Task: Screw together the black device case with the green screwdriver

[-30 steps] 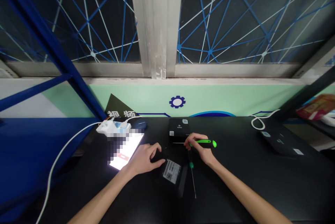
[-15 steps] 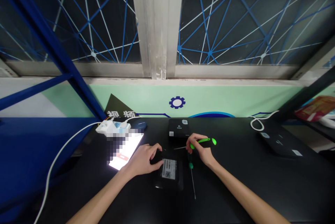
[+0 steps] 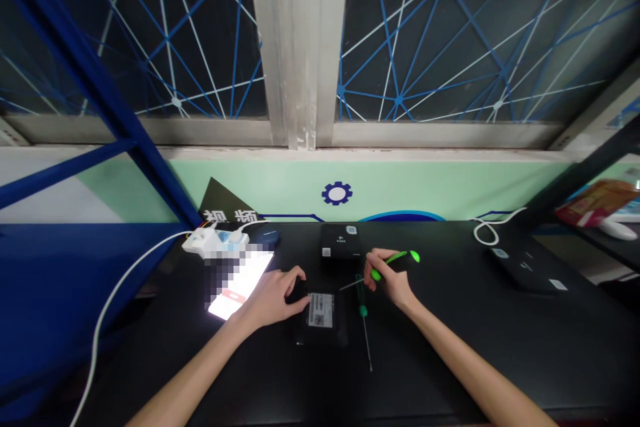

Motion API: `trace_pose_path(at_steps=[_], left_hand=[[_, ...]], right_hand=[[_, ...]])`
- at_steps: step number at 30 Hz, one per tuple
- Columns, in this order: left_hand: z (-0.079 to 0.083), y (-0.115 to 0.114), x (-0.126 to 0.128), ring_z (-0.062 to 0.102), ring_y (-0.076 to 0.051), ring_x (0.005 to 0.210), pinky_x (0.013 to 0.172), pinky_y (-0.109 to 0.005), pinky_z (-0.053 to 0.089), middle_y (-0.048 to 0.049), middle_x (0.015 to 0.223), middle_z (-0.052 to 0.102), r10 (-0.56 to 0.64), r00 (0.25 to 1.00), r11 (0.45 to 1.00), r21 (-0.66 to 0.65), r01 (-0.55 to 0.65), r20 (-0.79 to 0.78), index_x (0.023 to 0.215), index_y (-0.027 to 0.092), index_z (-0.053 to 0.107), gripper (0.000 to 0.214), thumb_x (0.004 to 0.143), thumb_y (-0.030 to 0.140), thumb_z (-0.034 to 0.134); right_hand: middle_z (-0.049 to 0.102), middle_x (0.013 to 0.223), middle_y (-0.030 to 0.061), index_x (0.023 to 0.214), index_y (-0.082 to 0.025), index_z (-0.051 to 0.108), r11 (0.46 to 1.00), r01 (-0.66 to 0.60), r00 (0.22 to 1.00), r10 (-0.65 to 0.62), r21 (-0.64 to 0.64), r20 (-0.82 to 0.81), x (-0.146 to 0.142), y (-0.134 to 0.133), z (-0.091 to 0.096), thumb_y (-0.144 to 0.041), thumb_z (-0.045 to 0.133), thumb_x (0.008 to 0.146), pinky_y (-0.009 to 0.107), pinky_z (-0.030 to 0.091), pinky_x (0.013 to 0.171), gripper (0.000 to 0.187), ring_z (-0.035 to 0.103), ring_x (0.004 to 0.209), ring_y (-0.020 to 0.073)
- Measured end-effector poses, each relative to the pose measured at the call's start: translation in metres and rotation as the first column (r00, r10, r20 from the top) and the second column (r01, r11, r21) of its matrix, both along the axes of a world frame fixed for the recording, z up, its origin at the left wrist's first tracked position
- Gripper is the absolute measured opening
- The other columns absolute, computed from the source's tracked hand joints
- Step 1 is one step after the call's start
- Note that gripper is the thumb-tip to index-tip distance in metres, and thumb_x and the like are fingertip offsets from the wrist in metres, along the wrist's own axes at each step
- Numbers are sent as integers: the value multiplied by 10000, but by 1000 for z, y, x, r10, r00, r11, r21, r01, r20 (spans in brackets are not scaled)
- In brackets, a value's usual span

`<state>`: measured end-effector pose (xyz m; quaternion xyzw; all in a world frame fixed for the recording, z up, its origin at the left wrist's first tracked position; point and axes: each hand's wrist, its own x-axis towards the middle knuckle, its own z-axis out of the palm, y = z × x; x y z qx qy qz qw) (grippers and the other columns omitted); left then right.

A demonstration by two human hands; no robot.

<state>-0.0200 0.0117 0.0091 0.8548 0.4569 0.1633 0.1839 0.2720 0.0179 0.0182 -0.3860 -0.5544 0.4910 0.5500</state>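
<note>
A flat black box with a white printed label (image 3: 321, 311) lies on the black table. My left hand (image 3: 277, 295) grips its left side, thumb beside the label and index finger curled over the far corner. In my right hand (image 3: 389, 279) is a screwdriver with a bright green and black handle (image 3: 415, 256), its thin metal shaft pointing left over the box's far right corner. Whether the tip touches anything is too small to tell. Just left of that hand, a dark green screwdriver (image 3: 363, 312) lies with its shaft toward me.
Behind the hands sits another black box (image 3: 341, 242) with small stickers. A lit tablet-like screen (image 3: 245, 284), a white power strip (image 3: 215, 240) and a dark blue mouse (image 3: 265, 238) are at the left. A flat black case (image 3: 525, 270) and white cable (image 3: 486, 232) lie right.
My right hand has shifted slightly to the right with the bright green screwdriver, leaving more of the dark green one showing. The left hand keeps its grip.
</note>
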Motion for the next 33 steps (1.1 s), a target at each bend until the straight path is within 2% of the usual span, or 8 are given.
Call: trace_pose_path(at_steps=[10,15,20,23,28,30,33], left_hand=[[0,1,0,534,-151,607,583,-254,326,48,645,538,-8,1000,1000,-3,8,-4,1085,243,623,332,889,507,579],[0,1,-1,537,-150,599,589,-255,334,48,638,548,-13,1000,1000,6,13,-1,1080,233,634,341,882,507,591],[0,2,-1,552,-143,584,592,-250,348,51,631,560,-13,1000,1000,9,13,15,1068,220,639,359,864,514,613],[-2,3,-1,561,-143,582,589,-249,348,51,629,562,-12,1000,1000,5,12,22,1071,222,640,357,865,512,613],[-5,4,-1,560,-143,578,597,-249,354,53,625,558,-11,1000,1000,-5,11,28,1069,224,640,361,865,521,616],[-5,4,-1,557,-141,574,598,-249,356,56,620,551,-11,1000,1000,-8,12,28,1068,223,639,364,868,526,616],[-3,4,-1,560,-141,575,583,-245,350,56,620,544,-15,1000,1000,-13,15,26,1060,222,639,365,875,535,607]], right_hand=[[637,512,14,578,-171,601,990,-139,974,140,-23,179,-9,-1,30,-461,639,887,229,435,411,426,536,392,113],[605,517,0,575,-182,547,985,-162,932,173,-62,320,-24,0,46,-466,583,916,207,407,404,445,531,417,106],[536,501,-30,580,-189,514,983,-182,879,164,-1,447,-46,-1,57,-439,543,942,201,366,413,440,477,414,88],[498,473,-36,537,-186,484,984,-164,879,117,63,463,-54,-2,56,-424,535,949,205,359,447,478,451,431,83],[450,468,-50,564,-196,448,990,-130,910,101,47,403,-55,-5,39,-487,474,970,211,340,418,501,432,399,86],[472,501,-51,630,-194,490,989,-127,919,86,82,384,-54,-7,29,-486,531,947,210,352,429,433,441,421,88],[514,566,-46,713,-189,535,986,-121,932,72,115,356,-52,-11,18,-451,705,842,213,385,448,337,475,463,94]])
